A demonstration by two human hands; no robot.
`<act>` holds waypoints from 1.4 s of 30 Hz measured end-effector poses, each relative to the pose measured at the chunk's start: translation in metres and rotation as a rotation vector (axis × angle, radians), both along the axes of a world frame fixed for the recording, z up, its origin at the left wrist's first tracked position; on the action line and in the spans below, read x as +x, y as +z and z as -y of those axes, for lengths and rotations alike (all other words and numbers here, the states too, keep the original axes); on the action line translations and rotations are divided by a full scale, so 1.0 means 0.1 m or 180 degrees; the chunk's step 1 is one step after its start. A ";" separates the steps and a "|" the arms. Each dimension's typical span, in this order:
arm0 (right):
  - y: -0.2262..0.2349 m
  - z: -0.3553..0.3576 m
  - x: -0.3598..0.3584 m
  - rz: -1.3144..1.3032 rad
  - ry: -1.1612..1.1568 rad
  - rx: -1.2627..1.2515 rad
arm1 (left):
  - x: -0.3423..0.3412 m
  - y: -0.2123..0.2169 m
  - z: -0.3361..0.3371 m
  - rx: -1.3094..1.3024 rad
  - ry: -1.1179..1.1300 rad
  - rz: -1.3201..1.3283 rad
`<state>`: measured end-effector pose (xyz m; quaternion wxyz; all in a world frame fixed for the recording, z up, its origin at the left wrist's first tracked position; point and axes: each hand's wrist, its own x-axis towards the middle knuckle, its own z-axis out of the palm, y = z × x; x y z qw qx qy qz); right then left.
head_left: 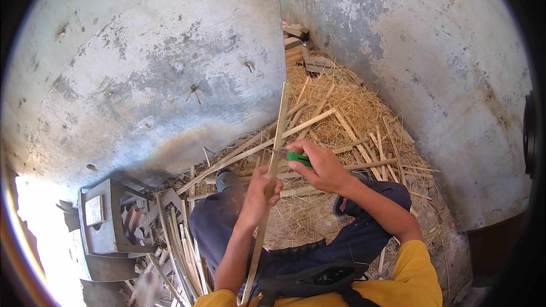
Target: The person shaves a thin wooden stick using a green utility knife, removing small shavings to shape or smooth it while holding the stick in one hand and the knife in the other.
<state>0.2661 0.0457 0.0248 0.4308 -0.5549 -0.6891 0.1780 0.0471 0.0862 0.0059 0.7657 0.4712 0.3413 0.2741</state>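
Observation:
My left hand (262, 192) is closed around a long, flat strip of split bamboo or wood (278, 128). The strip runs upright and slightly tilted from my lap to beyond both hands. In my right hand (322, 169) is a green-handled utility knife (298, 159), gripped between thumb and fingers. Its thin blade points left and meets the strip's edge just above my left hand. The fingers of my left hand partly cover the strip.
Straw-like shavings (335, 108) and loose strips (364, 148) cover the floor between two peeling walls. A grey wooden box frame (108, 216) holding scraps stands at the left, beside a bundle of strips (181, 250). Wood blocks (296, 40) are piled in the far corner.

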 end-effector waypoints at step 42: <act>-0.08 -0.02 0.00 0.0669 0.0090 0.0885 | 0.17 -0.21 0.25 0.2648 0.0875 -0.1417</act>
